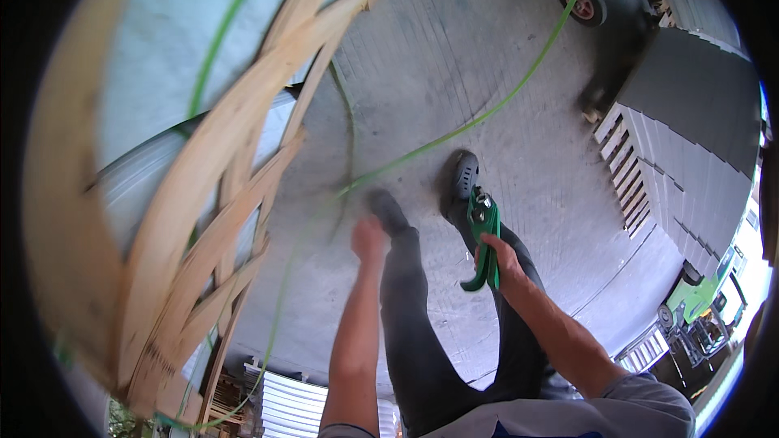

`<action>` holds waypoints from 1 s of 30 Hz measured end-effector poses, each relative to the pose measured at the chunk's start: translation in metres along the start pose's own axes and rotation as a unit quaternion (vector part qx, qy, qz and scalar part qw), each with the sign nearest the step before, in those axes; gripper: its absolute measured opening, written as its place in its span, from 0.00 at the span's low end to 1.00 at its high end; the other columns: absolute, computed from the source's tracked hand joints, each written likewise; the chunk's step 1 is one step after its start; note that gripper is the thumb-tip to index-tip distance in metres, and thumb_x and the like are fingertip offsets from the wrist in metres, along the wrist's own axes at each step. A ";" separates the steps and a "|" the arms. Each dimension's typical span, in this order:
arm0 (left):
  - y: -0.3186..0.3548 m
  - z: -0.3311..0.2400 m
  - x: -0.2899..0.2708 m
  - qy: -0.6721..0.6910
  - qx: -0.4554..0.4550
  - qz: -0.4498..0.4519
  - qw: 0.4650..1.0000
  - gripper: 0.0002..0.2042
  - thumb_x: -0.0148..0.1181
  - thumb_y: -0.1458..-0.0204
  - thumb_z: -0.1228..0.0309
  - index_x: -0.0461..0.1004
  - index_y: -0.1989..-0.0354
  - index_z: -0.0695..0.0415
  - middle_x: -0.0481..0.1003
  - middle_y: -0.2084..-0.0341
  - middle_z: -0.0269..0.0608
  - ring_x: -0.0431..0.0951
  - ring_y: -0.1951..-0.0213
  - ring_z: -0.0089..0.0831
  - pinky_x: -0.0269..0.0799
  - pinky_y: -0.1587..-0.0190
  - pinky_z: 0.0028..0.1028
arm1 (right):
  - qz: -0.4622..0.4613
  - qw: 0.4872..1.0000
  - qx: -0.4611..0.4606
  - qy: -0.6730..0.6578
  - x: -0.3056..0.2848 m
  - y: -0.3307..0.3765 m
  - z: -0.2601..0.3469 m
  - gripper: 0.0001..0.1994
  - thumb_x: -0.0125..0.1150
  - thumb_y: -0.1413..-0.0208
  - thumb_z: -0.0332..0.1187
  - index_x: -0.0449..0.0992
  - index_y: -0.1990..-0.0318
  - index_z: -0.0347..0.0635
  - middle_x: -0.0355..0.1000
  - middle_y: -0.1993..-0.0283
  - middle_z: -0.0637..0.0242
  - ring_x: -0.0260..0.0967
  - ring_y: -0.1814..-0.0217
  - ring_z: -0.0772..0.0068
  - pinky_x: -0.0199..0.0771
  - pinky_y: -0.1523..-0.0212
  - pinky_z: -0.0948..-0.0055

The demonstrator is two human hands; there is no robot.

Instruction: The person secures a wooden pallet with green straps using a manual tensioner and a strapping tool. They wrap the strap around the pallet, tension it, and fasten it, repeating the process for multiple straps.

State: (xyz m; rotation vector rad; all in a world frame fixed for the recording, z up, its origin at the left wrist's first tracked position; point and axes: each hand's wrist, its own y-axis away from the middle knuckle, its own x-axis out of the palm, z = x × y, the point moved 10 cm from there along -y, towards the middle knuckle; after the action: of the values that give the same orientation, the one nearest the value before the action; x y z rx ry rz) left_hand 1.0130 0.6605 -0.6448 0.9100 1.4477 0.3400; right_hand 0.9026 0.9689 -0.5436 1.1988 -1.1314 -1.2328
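Closest in, the right hand (505, 258) is wrapping tight around the handles of a green strapping tool (484, 237), its metal head pointing up and away over the person's dark trouser leg. The left hand (369, 239) is reaching forward, blurred, fingers curling in; whether it is actually gripping anything I cannot tell, but it is sitting just beside the near end of a green strap (454, 134). Below both hands, two dark shoes (464, 174) are standing on the concrete floor (454, 49), and there is bare floor opening out ahead and to the right. On the left, a wooden frame (243, 162) of crossed slats is crowding in tight, its edge running right up beside the left arm, with pale wrapped goods (154, 57) behind it. The strap is stretching away across the floor toward a red wheel (584, 5) at the far top. Further right, a stack of grey slabs (682, 146) is closing off that side, with a green machine (698, 300) beyond its corner.
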 end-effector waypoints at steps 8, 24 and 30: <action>-0.187 0.047 0.130 -0.161 0.022 -0.066 0.985 0.12 0.49 0.45 0.62 0.74 0.67 0.58 0.75 0.67 0.51 0.77 0.65 0.51 0.73 0.64 0.47 | 0.016 0.992 0.085 0.092 0.041 -0.016 0.027 0.15 0.56 0.47 0.41 0.72 0.67 0.35 0.70 0.73 0.63 0.69 0.72 0.70 0.71 0.67 0.71; 0.083 -0.106 -0.068 -0.002 0.076 0.045 0.996 0.14 0.46 0.44 0.67 0.65 0.53 0.61 0.76 0.72 0.60 0.77 0.67 0.57 0.70 0.66 0.50 | 0.042 0.985 -0.007 0.170 0.014 0.080 0.037 0.16 0.60 0.50 0.40 0.73 0.65 0.31 0.72 0.72 0.59 0.73 0.73 0.66 0.74 0.72 0.67; 0.157 -0.136 -0.158 0.294 -0.045 0.099 0.950 0.23 0.44 0.46 0.73 0.61 0.39 0.55 0.75 0.76 0.54 0.75 0.82 0.42 0.69 0.81 0.37 | 0.108 0.965 -0.037 0.236 0.003 0.208 0.062 0.15 0.59 0.50 0.38 0.74 0.68 0.30 0.72 0.72 0.60 0.72 0.72 0.66 0.72 0.71 0.67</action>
State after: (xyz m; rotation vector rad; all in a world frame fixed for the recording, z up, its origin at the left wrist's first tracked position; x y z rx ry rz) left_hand 0.9121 0.6940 -0.4068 0.9235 1.8638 0.8780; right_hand 0.8534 0.9586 -0.3322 1.1948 -0.8243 -0.7604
